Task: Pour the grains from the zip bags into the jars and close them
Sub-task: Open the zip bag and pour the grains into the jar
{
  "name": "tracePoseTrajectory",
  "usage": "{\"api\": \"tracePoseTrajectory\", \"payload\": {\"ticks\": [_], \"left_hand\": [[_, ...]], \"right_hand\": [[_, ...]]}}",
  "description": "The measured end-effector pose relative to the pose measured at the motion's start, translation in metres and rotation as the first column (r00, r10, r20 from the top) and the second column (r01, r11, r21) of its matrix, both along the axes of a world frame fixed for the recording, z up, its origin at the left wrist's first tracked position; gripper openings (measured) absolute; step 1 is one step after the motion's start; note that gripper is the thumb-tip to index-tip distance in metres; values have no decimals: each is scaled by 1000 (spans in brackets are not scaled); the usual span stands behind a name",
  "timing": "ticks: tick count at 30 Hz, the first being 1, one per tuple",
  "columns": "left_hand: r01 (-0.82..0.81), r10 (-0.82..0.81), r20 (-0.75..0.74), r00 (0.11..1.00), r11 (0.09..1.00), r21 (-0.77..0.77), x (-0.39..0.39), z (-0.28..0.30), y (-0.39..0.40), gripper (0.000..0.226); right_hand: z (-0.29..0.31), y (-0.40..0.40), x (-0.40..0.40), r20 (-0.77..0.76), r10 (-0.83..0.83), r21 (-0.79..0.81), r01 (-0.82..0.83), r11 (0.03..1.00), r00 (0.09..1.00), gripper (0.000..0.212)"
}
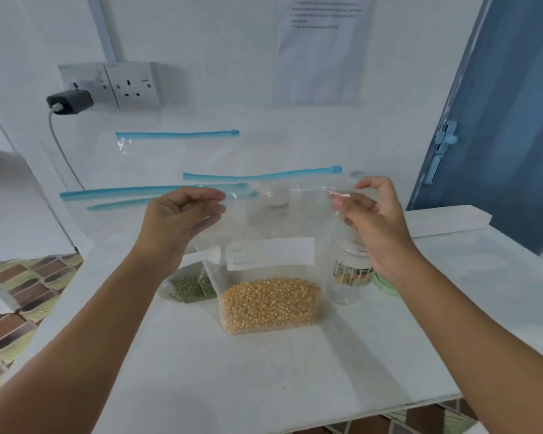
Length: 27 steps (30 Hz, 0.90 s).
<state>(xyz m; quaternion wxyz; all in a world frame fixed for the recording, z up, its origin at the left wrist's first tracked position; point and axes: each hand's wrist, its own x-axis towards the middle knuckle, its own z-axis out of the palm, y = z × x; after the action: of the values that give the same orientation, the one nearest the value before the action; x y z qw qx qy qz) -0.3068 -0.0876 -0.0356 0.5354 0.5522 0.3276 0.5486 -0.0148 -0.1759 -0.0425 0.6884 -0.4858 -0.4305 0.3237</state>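
Fingers of the left hand [182, 214] and right hand [370, 214] are pinching the corn bag [270, 270] upright on the bench [264, 371].

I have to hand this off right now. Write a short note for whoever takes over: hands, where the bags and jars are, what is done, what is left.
Left hand and right hand each pinch a top corner of the corn bag, which stands upright on the table; whether its blue zipper is open is unclear.
Green-grain bag lies behind it on the left, untouched.
Glass jar stands to the right, apparently empty; its top is hidden by the hand.
Done: no pouring visible.
Left: pour both bags into jars, close them.
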Motion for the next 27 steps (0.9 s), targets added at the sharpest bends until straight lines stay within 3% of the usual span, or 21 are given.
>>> {"api": "tracePoseTrajectory", "payload": {"ticks": [3, 6, 8, 10, 12, 15, 17, 23, 27], "left_hand": [[-16, 18, -61, 998, 999, 45, -3, 1, -6, 19], [-16, 47, -224, 973, 990, 137, -5, 1, -16, 21], [-29, 85, -305, 949, 983, 184, -7, 0, -20, 22], [-57, 116, -310, 944, 979, 195, -10, 5, -21, 22], [-71, 127, -301, 945, 979, 190, -13, 13, -22, 23], [-162, 284, -357, 890, 928, 335, -13, 24, -22, 23], [-200, 430, -423, 798, 850, 487, -8, 34, -24, 24], [-26, 625, -557, 547, 677, 735, 55, 57, -40, 36], [103, 571, -561, 599, 640, 762, 104, 72, -40, 33]], "right_hand": [[6, 1, 0, -46, -25, -9, 25, 1000, 999, 30], [13, 3, -1, -23, -7, -31, 7, 999, 1000, 19], [15, 6, 0, -48, 0, -56, -3, 998, 999, 23], [16, 7, 1, -59, 14, -80, -19, 997, 998, 25], [17, 7, 2, -42, 43, -76, -46, 996, 998, 13], [21, 6, 3, -68, 67, -32, -70, 997, 995, 12], [24, 6, 3, -64, 91, -21, -92, 996, 994, 11], [22, 6, 0, -41, 116, 31, -115, 993, 992, 8], [21, 8, 2, 14, 135, 66, -136, 989, 991, 1]]}}
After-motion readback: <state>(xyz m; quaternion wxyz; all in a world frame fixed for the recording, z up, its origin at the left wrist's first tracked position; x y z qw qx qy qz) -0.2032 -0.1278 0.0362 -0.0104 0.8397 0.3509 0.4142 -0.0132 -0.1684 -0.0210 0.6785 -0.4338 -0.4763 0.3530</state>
